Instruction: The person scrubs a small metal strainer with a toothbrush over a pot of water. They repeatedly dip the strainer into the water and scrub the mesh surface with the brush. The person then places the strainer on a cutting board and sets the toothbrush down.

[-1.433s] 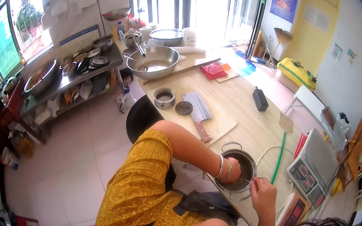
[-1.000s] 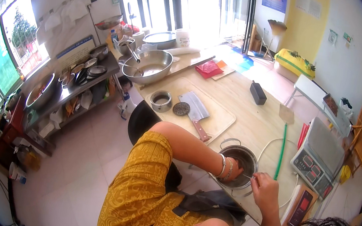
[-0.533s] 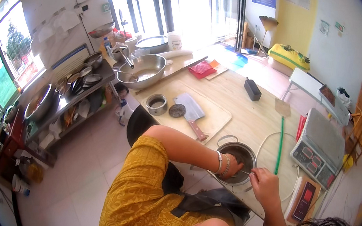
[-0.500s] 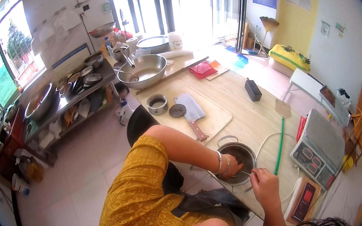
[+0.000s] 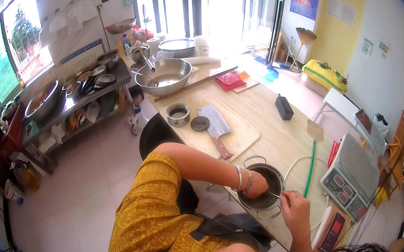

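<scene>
The head fisheye looks down — wide — across the table (image 5: pixel 281 138).

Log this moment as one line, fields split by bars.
Left hand: inside metal pot, fingertips hidden | Right hand: pinching thin utensil | Nearby: cleaver, scale

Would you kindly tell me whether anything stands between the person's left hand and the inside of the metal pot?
Nothing visible does: the left hand is inside the open pot. The right hand holds a thin utensil over the pot's right side.
</scene>
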Motion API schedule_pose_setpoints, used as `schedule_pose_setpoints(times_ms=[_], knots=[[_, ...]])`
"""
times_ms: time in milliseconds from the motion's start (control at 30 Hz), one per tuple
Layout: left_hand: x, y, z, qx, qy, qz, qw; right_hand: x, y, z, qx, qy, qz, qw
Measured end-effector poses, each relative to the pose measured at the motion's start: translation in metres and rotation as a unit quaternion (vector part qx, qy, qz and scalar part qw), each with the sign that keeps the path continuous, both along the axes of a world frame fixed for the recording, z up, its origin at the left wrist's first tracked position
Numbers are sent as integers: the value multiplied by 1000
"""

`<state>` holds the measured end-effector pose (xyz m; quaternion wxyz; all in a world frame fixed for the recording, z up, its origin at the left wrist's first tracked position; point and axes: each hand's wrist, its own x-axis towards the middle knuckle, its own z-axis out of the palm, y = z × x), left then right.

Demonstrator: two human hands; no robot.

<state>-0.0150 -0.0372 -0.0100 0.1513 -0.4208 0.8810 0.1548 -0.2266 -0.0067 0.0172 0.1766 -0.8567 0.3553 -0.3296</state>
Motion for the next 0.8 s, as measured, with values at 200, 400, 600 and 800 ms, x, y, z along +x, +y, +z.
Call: schedule_pose_setpoints(times_ms=[200,400,600,800], knots=[[17,-2,-5,-16,143,78,987,4,-5,-1,60,-59,-16,996],[20,2,11,247,451,263,816,-7,-12,-5,201,-154,-35,967],[33,24,12,409,707,227,530,6,-17,0,312,-208,11,927],[28,26,6,484,760,229,369,14,-10,-9,301,-239,30,923]])
